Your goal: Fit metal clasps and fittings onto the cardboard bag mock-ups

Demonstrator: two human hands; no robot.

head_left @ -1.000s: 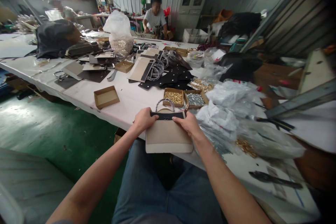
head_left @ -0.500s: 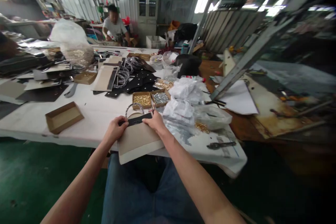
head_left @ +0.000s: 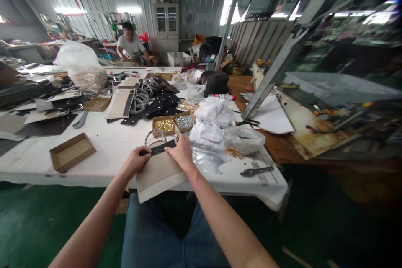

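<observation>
A beige panel (head_left: 160,173) with a black strip along its top edge lies tilted over the table's front edge, above my lap. My left hand (head_left: 140,160) grips its top left corner, thumb on the black strip. At the top right corner, my right hand (head_left: 181,153) is closed on the same panel, its thumb also pressing the strip. A grey braided loop handle (head_left: 155,131) rises behind the strip. Just beyond are a small box of gold eyelets (head_left: 163,125) and a box of silver washer-like rings (head_left: 184,122). The fingers under the panel are hidden.
An open cardboard box (head_left: 73,153) sits at left on the white-covered table (head_left: 109,150). Farther back lie stacked beige panels (head_left: 121,102) and black pieces with studs (head_left: 160,106). Plastic bags (head_left: 213,111), a dark tool (head_left: 256,171) and a slanted metal post (head_left: 279,63) are at right. A person (head_left: 132,46) works behind.
The camera view has tilted up and shifted slightly right, so the scene sits lower and farther left. Both hands still hold the panel in much the same way.
</observation>
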